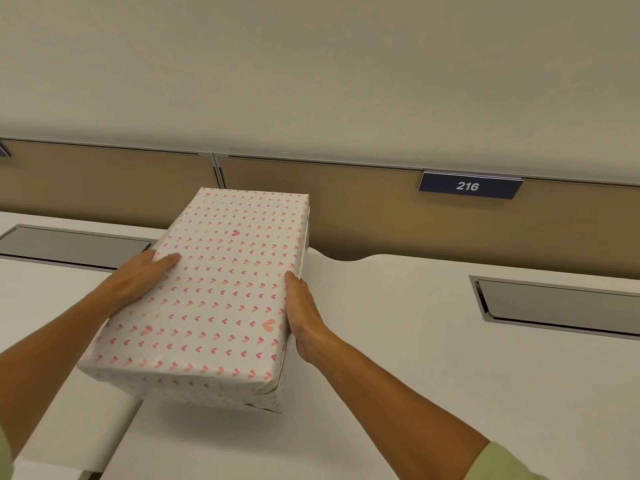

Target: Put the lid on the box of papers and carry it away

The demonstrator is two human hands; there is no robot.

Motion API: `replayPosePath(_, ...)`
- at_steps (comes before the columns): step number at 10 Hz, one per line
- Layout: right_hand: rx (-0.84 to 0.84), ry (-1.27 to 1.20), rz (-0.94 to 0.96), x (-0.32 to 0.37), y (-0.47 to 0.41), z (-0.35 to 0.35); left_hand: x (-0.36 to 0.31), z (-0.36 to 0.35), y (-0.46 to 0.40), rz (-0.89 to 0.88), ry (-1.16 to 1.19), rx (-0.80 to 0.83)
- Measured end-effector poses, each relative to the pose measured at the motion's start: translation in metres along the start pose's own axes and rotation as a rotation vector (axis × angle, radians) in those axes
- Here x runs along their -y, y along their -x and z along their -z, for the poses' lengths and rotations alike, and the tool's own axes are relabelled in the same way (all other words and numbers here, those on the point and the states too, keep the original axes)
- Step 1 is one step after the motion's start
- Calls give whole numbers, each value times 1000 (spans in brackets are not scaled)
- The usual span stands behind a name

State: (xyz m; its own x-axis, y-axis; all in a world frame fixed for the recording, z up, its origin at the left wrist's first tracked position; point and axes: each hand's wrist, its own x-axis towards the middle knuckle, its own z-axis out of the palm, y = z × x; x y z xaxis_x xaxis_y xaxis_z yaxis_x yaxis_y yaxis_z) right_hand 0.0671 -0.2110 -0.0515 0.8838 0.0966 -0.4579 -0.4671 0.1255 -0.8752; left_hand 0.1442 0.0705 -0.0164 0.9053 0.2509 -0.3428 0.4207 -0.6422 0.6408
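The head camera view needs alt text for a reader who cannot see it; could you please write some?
Two bare hands, the left hand and the right hand, grip the long sides of a closed box wrapped in heart-patterned paper over a white desk. Behind it, a tan partition carries a blue sign reading 216.

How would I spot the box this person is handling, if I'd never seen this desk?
Start at the tan partition behind the white desk, with its blue 216 sign. Left of and below the sign, the box sits between the left hand and right hand. It alone is patterned: white, covered in small pink hearts.
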Motion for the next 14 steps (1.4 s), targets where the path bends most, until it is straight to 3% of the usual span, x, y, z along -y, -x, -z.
replayPosePath(2,-14,-8,-29,-8,-12,4,7,-16,-12,9,-179,-45)
replayPosePath(6,-3,50,-96,-38,-31,5,23,-44,-25,-24,-249,-51)
replayPosePath(10,60,159,-162,-26,-32,24,4,-60,-5,-386,-507,-363)
replayPosePath(11,50,226,-208,-16,-30,33,-1,-66,4,-357,-497,-338)
replayPosePath(12,31,294,-199,-6,-20,43,-8,-69,15,-264,-458,-201)
replayPosePath(14,-44,320,-178,3,10,65,-10,-78,50,-261,-532,-113)
